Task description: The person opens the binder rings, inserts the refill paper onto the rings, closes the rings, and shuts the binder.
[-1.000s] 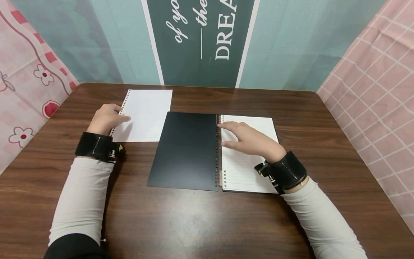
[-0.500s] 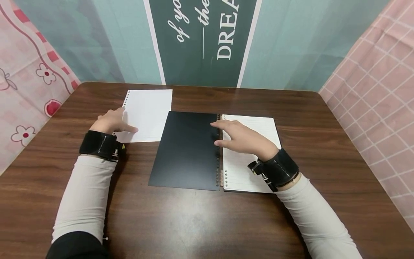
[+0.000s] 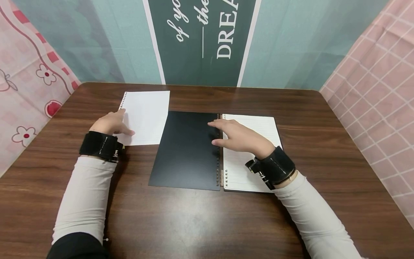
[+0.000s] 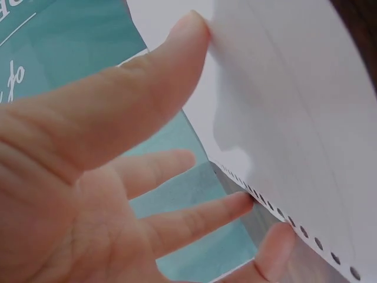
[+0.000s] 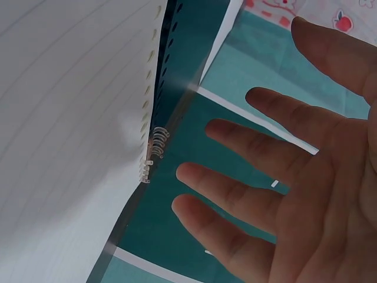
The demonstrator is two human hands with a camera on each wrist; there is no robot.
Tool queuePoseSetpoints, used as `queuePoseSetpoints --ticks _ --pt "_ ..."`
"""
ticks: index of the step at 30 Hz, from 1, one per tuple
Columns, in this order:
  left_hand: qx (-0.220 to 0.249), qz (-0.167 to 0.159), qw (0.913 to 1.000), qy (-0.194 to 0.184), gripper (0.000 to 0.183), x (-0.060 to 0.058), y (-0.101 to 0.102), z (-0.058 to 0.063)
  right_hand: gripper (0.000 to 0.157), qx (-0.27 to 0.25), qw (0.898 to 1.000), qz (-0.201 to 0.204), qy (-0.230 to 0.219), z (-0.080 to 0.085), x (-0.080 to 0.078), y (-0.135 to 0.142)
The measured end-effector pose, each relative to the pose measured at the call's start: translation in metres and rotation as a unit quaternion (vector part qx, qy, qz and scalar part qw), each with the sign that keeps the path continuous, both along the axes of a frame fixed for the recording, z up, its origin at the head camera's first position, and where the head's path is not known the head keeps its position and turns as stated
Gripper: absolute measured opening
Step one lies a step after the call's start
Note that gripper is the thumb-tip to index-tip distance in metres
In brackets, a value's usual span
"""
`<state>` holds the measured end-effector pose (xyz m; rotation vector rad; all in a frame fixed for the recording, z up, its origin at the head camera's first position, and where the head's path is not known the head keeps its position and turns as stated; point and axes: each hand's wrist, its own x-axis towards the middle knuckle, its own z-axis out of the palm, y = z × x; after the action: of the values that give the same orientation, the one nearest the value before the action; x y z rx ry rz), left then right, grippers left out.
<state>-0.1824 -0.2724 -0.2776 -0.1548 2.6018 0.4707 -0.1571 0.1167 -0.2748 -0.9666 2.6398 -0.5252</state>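
A loose sheet of paper (image 3: 147,115) with punched holes down its left edge lies at the back left in the head view. On its face rests the thumb of my left hand (image 3: 111,124), while the other fingertips reach the holed edge, as the left wrist view shows. A notebook lies opened in the middle, its black cover (image 3: 185,151) turned to the left and its ruled pages (image 3: 240,172) to the right. My right hand (image 3: 239,135), fingers spread, hovers over the binding and holds nothing. Some white binding rings (image 5: 156,144) show in the right wrist view.
The brown wooden table (image 3: 187,226) reaches back to a teal cloth (image 3: 281,46) with white lettering. Pink patterned cloths hang at the left and right sides. The sheet's lower right corner sits close to the black cover.
The sheet has slid slightly left and toward me with my left thumb on it. My right hand has drifted a little left over the binding.
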Motion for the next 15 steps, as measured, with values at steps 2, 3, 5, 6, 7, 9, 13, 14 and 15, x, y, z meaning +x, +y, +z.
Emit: queuePoseSetpoints --ticks 2,3,5,6,7,9,13,14,15 --pt "-0.012 0.021 0.9997 -0.003 0.103 0.0 0.002 0.0 0.063 0.001 1.0 0.0 -0.001 0.0 -0.001 -0.002" --pt "-0.019 0.031 0.9993 -0.005 0.103 0.001 0.002 0.0 0.063 0.001 1.0 0.001 -0.002 0.001 -0.001 -0.003" --pt "-0.026 0.048 0.9985 -0.006 0.103 0.001 0.003 0.0 0.063 0.002 1.0 0.002 -0.005 0.001 -0.002 -0.005" --pt "-0.026 0.048 0.9985 -0.004 0.103 0.001 0.002 0.0 0.063 0.003 1.0 0.003 -0.006 0.001 -0.002 -0.006" --pt "-0.022 0.046 0.9987 -0.001 0.103 0.001 0.001 0.0 0.063 0.003 1.0 0.004 -0.007 0.001 -0.002 -0.007" --pt "-0.005 0.042 0.9991 0.002 0.103 0.0 -0.001 0.0 0.062 0.0 1.0 0.009 -0.009 0.001 -0.003 -0.009" --pt "0.015 0.051 0.9986 0.006 0.107 0.0 -0.005 -0.002 0.062 -0.004 1.0 0.019 -0.009 0.0 -0.004 -0.013" --pt "0.016 0.056 0.9983 0.007 0.108 -0.001 -0.005 -0.003 0.062 -0.004 1.0 0.021 -0.008 -0.001 -0.004 -0.014" --pt "0.015 0.06 0.9981 0.007 0.109 -0.001 -0.006 -0.003 0.062 -0.003 1.0 0.022 -0.007 -0.002 -0.004 -0.015"
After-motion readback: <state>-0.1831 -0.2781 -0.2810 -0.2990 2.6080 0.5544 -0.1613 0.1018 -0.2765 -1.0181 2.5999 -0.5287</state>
